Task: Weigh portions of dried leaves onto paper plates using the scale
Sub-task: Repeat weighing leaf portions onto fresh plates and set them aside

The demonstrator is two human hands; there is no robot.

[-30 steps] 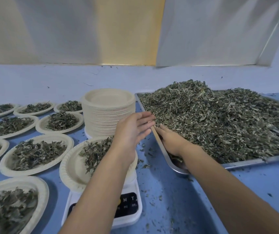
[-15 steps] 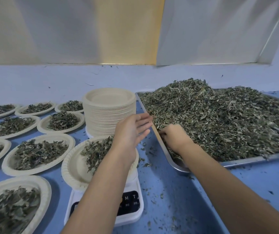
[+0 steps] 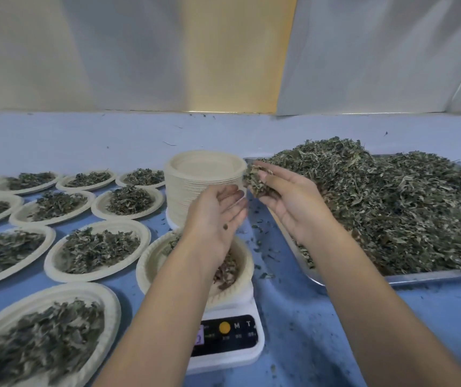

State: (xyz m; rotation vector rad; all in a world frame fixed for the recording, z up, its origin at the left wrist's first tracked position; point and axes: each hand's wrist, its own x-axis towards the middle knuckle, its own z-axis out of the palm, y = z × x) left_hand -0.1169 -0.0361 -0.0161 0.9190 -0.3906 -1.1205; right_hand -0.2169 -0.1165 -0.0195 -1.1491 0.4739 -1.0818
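Holding a clump of dried leaves [image 3: 257, 182] up near the scale [image 3: 232, 342].

I see my right hand [image 3: 287, 202] raised just in front of the stack of empty plates [image 3: 204, 174], its grip cupped round that clump. My left hand [image 3: 218, 219] hovers beside it with the grip wide, fingers relaxed and holding nothing, above the paper plate [image 3: 151, 263] that sits on the white scale. That plate has some leaves in it. The metal tray [image 3: 433, 275], heaped with the bulk leaves [image 3: 391, 219], lies to the right on the blue surface [image 3: 321, 331]. Filled plates [image 3: 98, 247] sit in rows to the left, and loose bits are scattered between scale and tray. I cannot read the scale's display.
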